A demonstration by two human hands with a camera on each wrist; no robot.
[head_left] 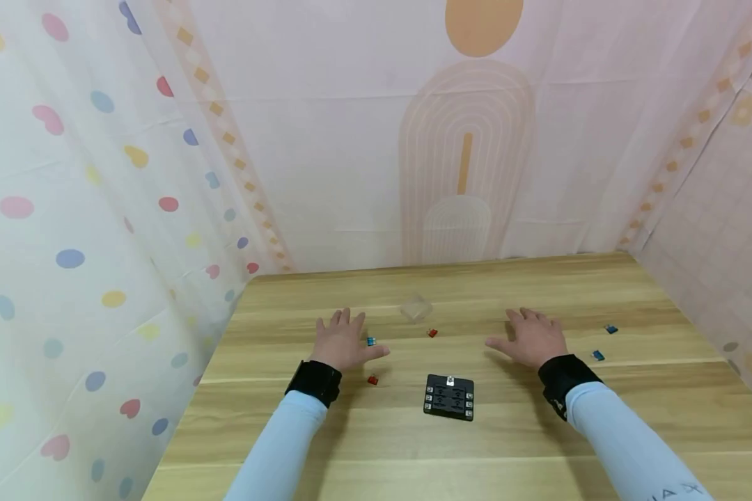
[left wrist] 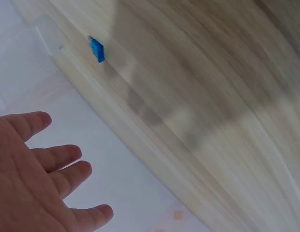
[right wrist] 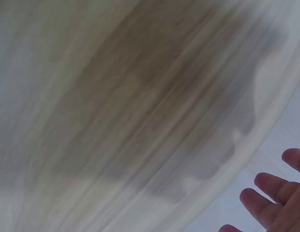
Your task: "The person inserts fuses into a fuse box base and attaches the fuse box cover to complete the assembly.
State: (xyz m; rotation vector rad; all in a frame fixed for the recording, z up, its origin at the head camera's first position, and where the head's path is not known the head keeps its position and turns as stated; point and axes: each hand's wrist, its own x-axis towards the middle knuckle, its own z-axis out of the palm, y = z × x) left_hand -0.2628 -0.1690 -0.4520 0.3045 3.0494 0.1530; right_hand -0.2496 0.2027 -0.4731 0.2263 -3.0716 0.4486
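Note:
My left hand (head_left: 341, 341) hovers over the table with its fingers spread and holds nothing. Beside its thumb lies a light blue blade fuse (head_left: 371, 342), also in the left wrist view as a blue piece (left wrist: 97, 50). A red blade fuse (head_left: 372, 380) lies nearer to me. On the right, my right hand (head_left: 533, 339) is likewise spread above the wood, holding nothing. Between the hands and closer to me sits a black fuse block (head_left: 449, 397) with metal screw terminals. Another red fuse (head_left: 432, 333) lies behind it, near a clear plastic cover (head_left: 416, 307).
Two dark blue fuses (head_left: 598, 355) (head_left: 611, 329) lie to the right of my right hand. The wooden table (head_left: 376, 445) ends at a printed curtain (head_left: 338, 174) along the back, with a dotted curtain (head_left: 100, 278) on the left.

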